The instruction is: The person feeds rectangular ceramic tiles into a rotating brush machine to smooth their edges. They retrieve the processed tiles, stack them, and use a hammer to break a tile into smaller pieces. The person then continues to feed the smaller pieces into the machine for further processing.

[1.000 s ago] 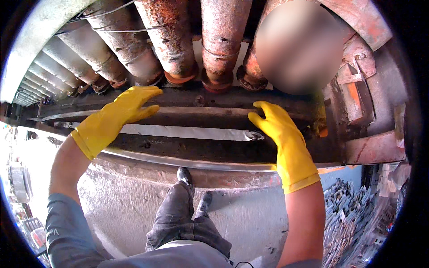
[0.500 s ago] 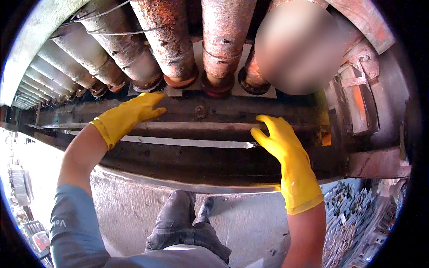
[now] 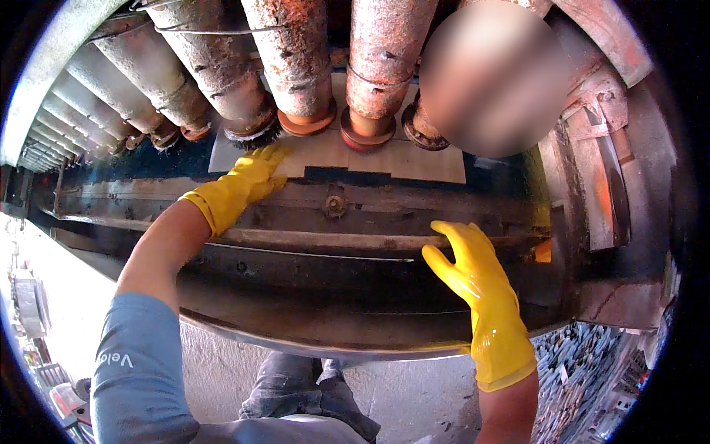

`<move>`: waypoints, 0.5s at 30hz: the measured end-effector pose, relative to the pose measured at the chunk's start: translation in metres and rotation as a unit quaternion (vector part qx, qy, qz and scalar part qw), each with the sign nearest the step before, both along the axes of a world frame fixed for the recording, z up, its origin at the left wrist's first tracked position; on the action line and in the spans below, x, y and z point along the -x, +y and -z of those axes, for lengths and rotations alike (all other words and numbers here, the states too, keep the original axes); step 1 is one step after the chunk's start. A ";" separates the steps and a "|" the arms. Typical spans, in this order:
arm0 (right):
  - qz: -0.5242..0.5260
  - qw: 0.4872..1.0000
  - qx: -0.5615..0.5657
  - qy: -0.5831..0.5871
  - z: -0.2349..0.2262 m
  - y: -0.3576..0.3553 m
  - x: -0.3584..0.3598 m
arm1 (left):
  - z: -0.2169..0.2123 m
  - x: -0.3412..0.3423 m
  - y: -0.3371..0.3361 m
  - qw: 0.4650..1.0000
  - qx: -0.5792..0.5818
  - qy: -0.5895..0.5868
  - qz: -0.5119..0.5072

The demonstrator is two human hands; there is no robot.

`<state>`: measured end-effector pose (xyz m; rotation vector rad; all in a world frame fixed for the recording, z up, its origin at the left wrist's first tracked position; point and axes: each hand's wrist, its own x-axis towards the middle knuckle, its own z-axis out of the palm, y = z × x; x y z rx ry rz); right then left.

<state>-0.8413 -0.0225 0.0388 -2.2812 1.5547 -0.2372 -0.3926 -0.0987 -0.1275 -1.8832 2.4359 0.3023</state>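
The left hand (image 3: 255,176), in a yellow rubber glove, lies stretched out with the fingers loose and nothing gripped; its fingertips rest on the edge of a pale flat sheet (image 3: 399,157) that lies under the ends of the rusty pipes. The right hand (image 3: 467,268), gloved the same way, is spread open, fingers flat on a long metal bar (image 3: 325,240) that runs across the dark machine frame (image 3: 310,300); it grasps nothing either. The two hands are well apart, the left toward 10 o'clock from the right.

Out from the left hand, at 12 o'clock, stand the rusty pipes (image 3: 296,59) side by side, their flanged ends just above the pale sheet, with more of them trailing off toward 10 o'clock. A rusty bolt (image 3: 334,205) sits on the frame between the hands. At 3 o'clock from the right hand is an orange-stained metal bracket (image 3: 603,177). Below the frame's curved lower rim, at 6 o'clock, lies a concrete floor (image 3: 414,396), with the person's grey trouser legs (image 3: 303,385) over it.
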 end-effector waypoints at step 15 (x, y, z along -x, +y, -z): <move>-0.026 1.000 0.008 -0.005 -0.005 0.035 0.002 | -0.004 0.012 0.001 0.992 0.032 0.123 0.000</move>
